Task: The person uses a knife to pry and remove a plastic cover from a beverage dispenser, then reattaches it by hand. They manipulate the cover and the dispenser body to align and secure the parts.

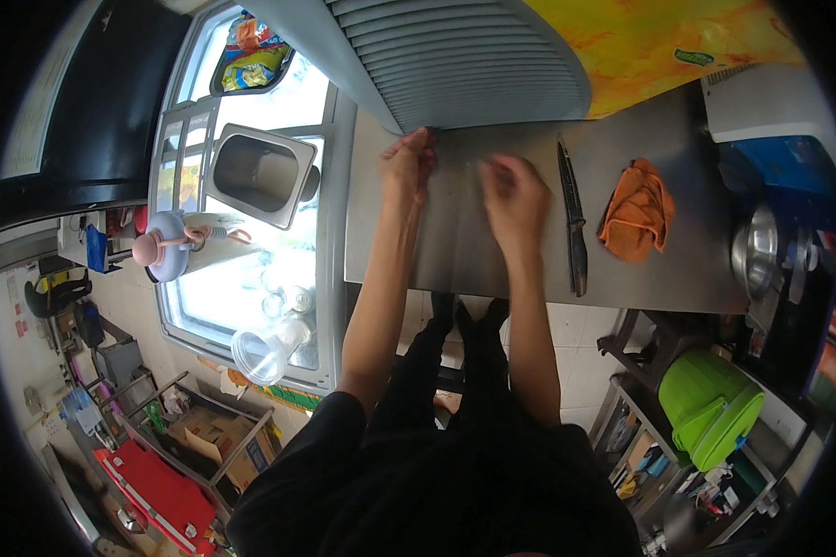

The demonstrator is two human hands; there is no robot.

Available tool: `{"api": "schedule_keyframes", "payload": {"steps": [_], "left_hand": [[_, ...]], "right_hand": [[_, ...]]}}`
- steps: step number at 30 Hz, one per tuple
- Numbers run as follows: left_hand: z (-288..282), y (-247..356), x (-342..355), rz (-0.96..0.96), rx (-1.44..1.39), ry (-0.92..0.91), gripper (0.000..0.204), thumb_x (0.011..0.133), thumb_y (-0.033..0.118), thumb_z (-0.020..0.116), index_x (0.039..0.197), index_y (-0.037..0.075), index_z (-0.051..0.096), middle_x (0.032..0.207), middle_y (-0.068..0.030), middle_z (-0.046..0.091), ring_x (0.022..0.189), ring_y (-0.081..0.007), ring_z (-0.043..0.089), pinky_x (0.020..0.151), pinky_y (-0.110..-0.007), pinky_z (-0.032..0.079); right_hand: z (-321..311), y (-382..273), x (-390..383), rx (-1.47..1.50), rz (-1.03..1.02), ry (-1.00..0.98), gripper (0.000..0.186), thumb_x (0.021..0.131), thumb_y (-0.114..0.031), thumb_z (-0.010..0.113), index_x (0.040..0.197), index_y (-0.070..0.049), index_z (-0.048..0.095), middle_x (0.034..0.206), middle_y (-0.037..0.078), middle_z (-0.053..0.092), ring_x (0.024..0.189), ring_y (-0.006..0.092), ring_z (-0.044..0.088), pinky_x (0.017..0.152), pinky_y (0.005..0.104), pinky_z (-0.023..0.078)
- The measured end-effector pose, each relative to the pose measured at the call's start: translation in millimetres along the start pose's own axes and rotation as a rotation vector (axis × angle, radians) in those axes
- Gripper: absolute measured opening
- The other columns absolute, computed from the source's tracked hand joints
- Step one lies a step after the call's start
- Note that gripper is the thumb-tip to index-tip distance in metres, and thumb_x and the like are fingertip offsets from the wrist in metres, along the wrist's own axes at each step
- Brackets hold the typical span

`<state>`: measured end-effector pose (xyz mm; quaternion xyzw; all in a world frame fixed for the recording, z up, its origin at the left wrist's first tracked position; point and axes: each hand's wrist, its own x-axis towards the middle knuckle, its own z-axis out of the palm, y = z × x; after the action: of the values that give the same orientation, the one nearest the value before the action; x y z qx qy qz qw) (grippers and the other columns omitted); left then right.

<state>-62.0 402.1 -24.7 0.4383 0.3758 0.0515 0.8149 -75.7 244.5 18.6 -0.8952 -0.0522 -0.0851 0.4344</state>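
Note:
Over the steel worktop [455,232], both my forearms reach forward. My left hand [407,167] is closed, its fingertips drawn together just below the front corner of a grey slatted appliance [464,84]. Whatever it pinches is too small to make out. To its right my right hand [515,195] has curled fingers, slightly blurred, with thumb and forefinger close together; anything between them is hidden. A black-handled knife [574,218] lies right of that hand, blade pointing away from me. Beyond the knife sits a crumpled orange cloth [637,212].
A glass-topped chest unit at left carries a steel pan [262,176], a lilac jug [165,247] and a clear plastic cup [258,356]. A yellow package [659,46] stands at the back right. Steel bowls [757,251] and a green bin [711,408] are at the right.

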Motion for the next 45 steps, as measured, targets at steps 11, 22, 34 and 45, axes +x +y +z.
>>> {"api": "schedule_keyframes", "payload": {"steps": [11, 22, 34, 45], "left_hand": [[-8, 10, 0, -0.18, -0.315, -0.162, 0.013, 0.085, 0.007, 0.056, 0.094, -0.002, 0.057, 0.086, -0.0095, 0.06, 0.073, -0.0147, 0.054, 0.066, -0.028, 0.047], [-8, 5, -7, -0.041, -0.174, -0.202, 0.02, 0.091, 0.016, 0.049, 0.103, 0.001, 0.054, 0.1, -0.0079, 0.058, 0.093, -0.0203, 0.055, 0.088, -0.036, 0.041], [-11, 0, -3, -0.011, -0.147, -0.253, 0.022, 0.092, 0.017, 0.044, 0.099, 0.0, 0.056, 0.093, -0.011, 0.06, 0.09, -0.0207, 0.056, 0.083, -0.033, 0.043], [-19, -5, -28, 0.062, 0.017, -0.301, 0.037, 0.094, 0.028, 0.038, 0.109, -0.003, 0.054, 0.097, -0.0108, 0.06, 0.089, -0.0201, 0.055, 0.084, -0.033, 0.042]], "right_hand": [[-66, 31, -77, -0.173, 0.326, -0.085, 0.035, 0.085, -0.021, 0.057, 0.115, -0.005, 0.048, 0.1, 0.019, 0.057, 0.091, 0.0353, 0.057, 0.076, 0.0391, 0.044], [-18, -10, -104, 0.094, 0.138, -0.123, 0.025, 0.087, -0.015, 0.057, 0.108, -0.002, 0.052, 0.08, 0.012, 0.061, 0.063, 0.0177, 0.058, 0.061, 0.0291, 0.046], [-13, -18, -98, 0.129, 0.186, -0.155, 0.025, 0.088, -0.016, 0.056, 0.108, -0.001, 0.052, 0.08, 0.013, 0.062, 0.065, 0.019, 0.059, 0.062, 0.03, 0.046], [11, -17, -107, 0.137, 0.096, -0.086, 0.029, 0.09, -0.025, 0.053, 0.105, 0.0, 0.054, 0.075, 0.009, 0.058, 0.054, 0.0165, 0.054, 0.052, 0.0286, 0.045]]}}
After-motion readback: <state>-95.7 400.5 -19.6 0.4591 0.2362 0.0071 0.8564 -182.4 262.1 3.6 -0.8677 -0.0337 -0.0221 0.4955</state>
